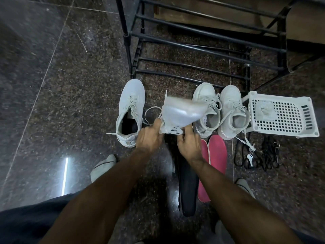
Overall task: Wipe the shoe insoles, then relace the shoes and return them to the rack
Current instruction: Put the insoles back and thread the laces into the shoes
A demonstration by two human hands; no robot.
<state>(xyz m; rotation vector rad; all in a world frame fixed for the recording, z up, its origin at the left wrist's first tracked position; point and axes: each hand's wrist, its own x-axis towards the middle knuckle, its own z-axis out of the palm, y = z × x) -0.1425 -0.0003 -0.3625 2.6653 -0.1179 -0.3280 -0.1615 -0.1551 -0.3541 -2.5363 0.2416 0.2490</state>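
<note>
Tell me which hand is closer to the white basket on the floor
The right hand. It grips the lifted shoe on the side toward the white basket, though well apart from it. The left hand grips the shoe's other side, farther away, next to the single white sneaker.

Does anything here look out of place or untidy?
Yes. The pink insoles and a black insole lie loose on the floor, and black laces sit tangled below the basket.

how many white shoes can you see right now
4. One white shoe stands on the floor at left, one blurred shoe is held up by the left hand and right hand, and two, and, stand beside the basket.
</note>
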